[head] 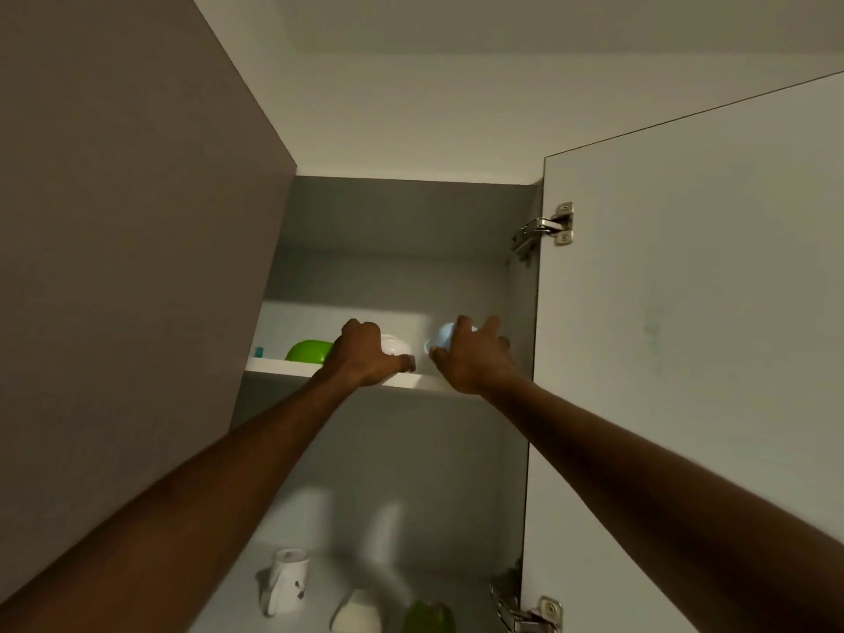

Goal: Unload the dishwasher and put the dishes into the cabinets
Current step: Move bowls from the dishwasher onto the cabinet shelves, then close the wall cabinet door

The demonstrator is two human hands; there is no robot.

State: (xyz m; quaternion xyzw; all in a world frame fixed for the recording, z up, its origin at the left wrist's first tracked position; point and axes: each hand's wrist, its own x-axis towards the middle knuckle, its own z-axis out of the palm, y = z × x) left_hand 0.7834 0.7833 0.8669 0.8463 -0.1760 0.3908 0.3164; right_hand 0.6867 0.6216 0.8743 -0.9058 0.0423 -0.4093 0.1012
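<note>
The white bowl (pixel 393 347) sits on the upper shelf (pixel 283 366), close to its near edge. The left hand (pixel 365 354) is wrapped around it, with the fingers curled over the top and the thumb along the near side. It looks like the hand is setting the bowl down or sliding it farther in, so it will not tip off the edge.

Just to the right is the blue cup (pixel 445 338). The right hand (pixel 470 358) holds it with spread fingers around its side, thumb low on the left. I cannot tell if the cup is already resting on the shelf or is a bit above it. Both arms reach up high because this shelf is tall, so each hand carries one dish to put two away in one go.

To the left of the white bowl is a green bowl (pixel 309 351), turned upside down, maybe so no dust gets in. A small teal thing (pixel 259 351) is at the far left of the shelf.

The cabinet door (pixel 685 335) stands open on the right, held by a metal hinge (pixel 543 228).

Down on the lower shelf is a white mug (pixel 287 580), a pale pot (pixel 358 612) and another green thing (pixel 429 616). They are blurry.
</note>
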